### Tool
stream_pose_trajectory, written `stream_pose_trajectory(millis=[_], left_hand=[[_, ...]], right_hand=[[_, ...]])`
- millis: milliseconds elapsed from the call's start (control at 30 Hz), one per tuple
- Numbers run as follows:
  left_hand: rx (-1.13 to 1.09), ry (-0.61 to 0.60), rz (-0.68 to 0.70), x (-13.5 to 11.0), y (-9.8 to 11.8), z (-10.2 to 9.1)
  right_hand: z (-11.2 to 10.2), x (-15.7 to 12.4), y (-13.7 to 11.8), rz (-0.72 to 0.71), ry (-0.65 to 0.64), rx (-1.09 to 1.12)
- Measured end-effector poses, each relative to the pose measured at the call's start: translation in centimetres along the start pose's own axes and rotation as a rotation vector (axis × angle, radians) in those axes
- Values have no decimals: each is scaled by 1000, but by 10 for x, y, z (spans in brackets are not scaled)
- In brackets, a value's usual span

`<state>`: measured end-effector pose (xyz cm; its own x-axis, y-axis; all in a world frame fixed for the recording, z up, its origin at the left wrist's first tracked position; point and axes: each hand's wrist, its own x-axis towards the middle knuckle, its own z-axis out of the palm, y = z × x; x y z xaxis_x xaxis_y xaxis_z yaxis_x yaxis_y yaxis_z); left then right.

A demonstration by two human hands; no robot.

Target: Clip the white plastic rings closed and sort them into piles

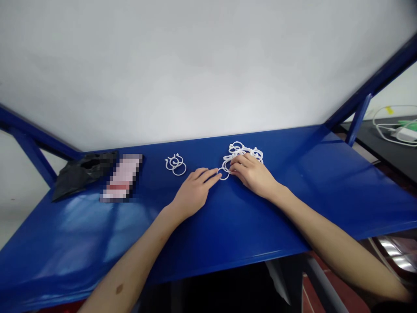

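A heap of white plastic rings lies on the blue shelf near the back wall. My right hand rests on the front of that heap, fingers curled and pressed on the rings. My left hand lies flat on the shelf, fingers stretched toward a single white ring that sits between the two hands, its fingertips touching the ring's left side. A small separate group of white rings lies to the left of my left hand.
A pink, blurred flat object and a crumpled black bag lie at the shelf's left. Blue frame struts rise at both ends. A dark table with white cables stands at the right.
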<state>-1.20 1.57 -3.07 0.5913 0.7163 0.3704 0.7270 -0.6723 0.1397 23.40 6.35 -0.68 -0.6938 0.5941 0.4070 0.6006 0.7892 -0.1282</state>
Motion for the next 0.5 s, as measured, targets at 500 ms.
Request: stream_pose_trajectory(millis=[500], left_hand=[[-297,25,-161,0,7,3]], right_hand=[[1,-5,-17,-90,-85,210]])
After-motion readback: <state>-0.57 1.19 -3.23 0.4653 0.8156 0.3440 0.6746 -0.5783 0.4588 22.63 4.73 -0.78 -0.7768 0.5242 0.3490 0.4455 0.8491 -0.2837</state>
